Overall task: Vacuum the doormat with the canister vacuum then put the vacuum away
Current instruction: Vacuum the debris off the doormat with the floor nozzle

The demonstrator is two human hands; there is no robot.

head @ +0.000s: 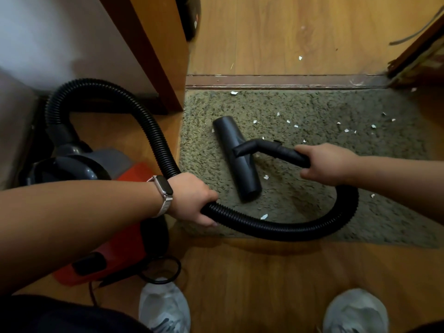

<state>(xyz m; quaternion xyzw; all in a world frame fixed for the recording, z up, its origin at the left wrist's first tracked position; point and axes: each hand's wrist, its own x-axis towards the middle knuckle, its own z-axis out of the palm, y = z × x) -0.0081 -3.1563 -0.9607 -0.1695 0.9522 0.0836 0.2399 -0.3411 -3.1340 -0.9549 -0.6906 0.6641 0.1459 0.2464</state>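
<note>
Two shoes; two hands gripping one hose; one doormat.

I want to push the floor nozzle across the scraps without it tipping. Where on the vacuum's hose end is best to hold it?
Hold the rigid black handle tube just behind the nozzle, coming from above on the right, as the right hand does now. It is stiff and angled down into the nozzle neck, so pushes carry through. The ribbed hose bends; the left hand only steadies it.

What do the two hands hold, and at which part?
Both hold the vacuum hose: left hand at its middle, right hand at the end near the nozzle.
</note>
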